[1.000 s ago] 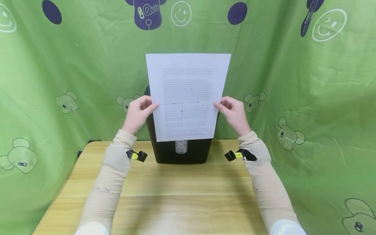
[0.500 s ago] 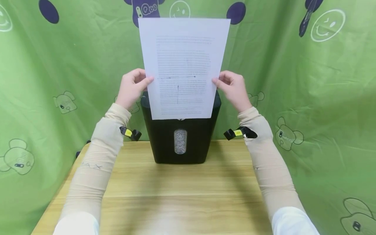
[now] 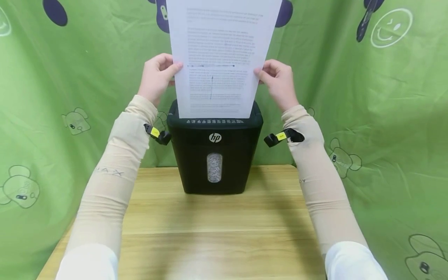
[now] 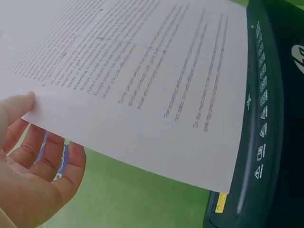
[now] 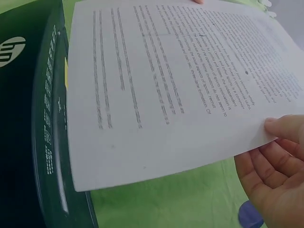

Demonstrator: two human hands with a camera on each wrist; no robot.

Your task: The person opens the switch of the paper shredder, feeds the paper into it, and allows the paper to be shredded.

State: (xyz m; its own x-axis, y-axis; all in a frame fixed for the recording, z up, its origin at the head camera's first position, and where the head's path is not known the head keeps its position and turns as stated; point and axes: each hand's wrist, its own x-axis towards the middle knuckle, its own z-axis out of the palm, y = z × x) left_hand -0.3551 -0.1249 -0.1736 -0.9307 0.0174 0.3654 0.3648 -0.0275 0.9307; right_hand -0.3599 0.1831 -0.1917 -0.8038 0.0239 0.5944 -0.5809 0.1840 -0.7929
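Observation:
A printed sheet of paper (image 3: 218,50) stands upright over the top of a black HP paper shredder (image 3: 215,155). On its left edge my left hand (image 3: 156,77) pinches the sheet between thumb and fingers. My right hand (image 3: 278,83) pinches the right edge at about the same height. The sheet's lower edge lies just above or at the shredder's top, behind the row of white icons; whether it touches is hard to tell. In the left wrist view the thumb lies on the printed face of the paper (image 4: 156,123), fingers behind. The right wrist view shows the paper (image 5: 137,156) held likewise.
The shredder stands at the back of a wooden table (image 3: 217,229), with shreds visible through its front window (image 3: 214,168). A green patterned curtain (image 3: 350,97) hangs behind and at both sides.
Both hands have raised the sheet and moved it away from me, from in front of the shredder to above its top. The shredder's logo and icons have come into sight.

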